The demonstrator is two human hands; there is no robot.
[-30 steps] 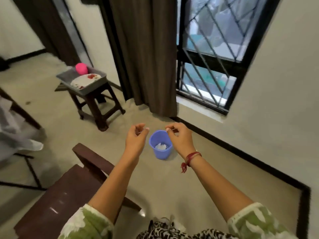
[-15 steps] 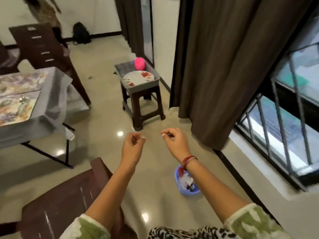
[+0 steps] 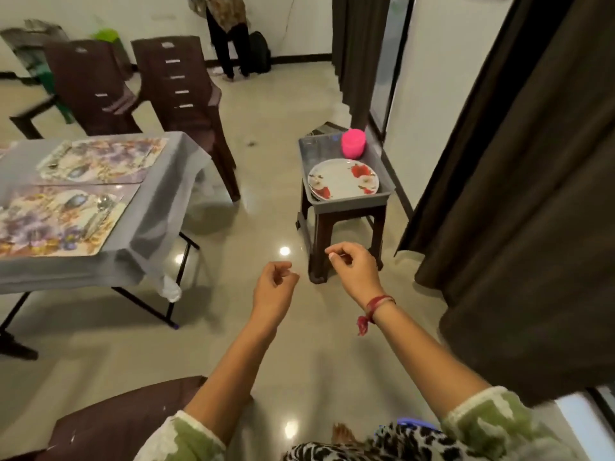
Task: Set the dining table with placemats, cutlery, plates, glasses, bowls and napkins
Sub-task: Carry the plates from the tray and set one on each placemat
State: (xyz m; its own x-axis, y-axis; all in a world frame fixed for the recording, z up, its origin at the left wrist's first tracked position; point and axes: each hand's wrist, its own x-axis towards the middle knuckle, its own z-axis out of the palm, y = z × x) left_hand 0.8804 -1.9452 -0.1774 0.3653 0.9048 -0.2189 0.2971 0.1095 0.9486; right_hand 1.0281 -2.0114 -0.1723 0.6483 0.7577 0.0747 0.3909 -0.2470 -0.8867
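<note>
Placemats [image 3: 100,161] lie on the worktop [image 3: 151,207] at the left of the frame, two of them edge to edge. Both have a flowered print and rest on a grey cloth [image 3: 159,261] that hangs over the worktop's corner. Cutlery [image 3: 100,211] lies on the right part of the nearer one.

Right of centre, apart from the worktop, a white plate [image 3: 342,179] with red flowers lies flat in a grey tray [image 3: 349,204]. A pink cup [image 3: 353,143] stands in the tray's far corner, behind the plate. The tray sits on a dark brown stool [image 3: 336,234].

Lower in the frame, both hands are held up over the floor, touching none of these things. The left hand [image 3: 274,287] has its grip closed, fingers curled into the palm with no object showing. The right hand [image 3: 356,271], with a red thread [image 3: 377,306] at its wrist, has its grip closed too, thumb tip against forefinger, and nothing shows between them.

Two brown chairs [image 3: 179,91] stand behind the worktop at upper left. A dark curtain [image 3: 532,194] fills the right side. A person [image 3: 229,34] stands at top centre.
</note>
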